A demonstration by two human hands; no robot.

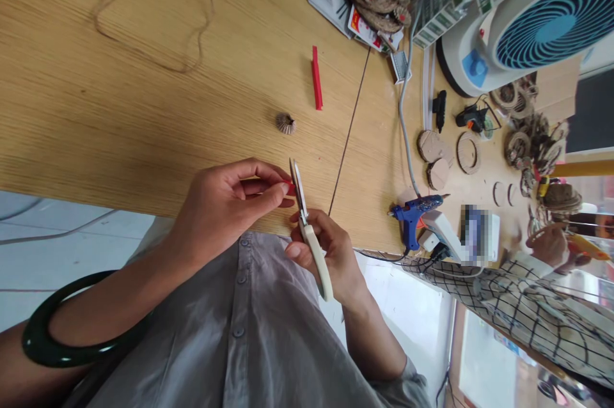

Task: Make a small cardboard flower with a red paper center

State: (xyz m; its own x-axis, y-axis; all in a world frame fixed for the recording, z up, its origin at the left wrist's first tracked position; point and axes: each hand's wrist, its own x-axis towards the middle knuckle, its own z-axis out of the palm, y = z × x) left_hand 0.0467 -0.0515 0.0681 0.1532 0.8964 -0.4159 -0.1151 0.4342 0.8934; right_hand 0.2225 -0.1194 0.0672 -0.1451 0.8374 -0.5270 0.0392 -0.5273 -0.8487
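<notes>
While a wooden table (144, 120) spanned the upper view, a fan (551, 31) stood at its far right. The person's left hand (225, 203) hovered near the table edge, fingers pinched; the right hand (339, 254) faced it, its fingers curled round the cream handles of a pair of scissors (311, 238), whose narrowly parted blades pointed away from the person. To the right, a blue glue gun (411, 216) rested near the same edge. Beyond the hands lay a loose red strip (316, 78) and, nearer, a small pleated cardboard cup (286, 124). Smallest was a red scrap (290, 187), gripped between the left thumb and fingers, its end at the scissor blades; whether they touched it could not be told.
</notes>
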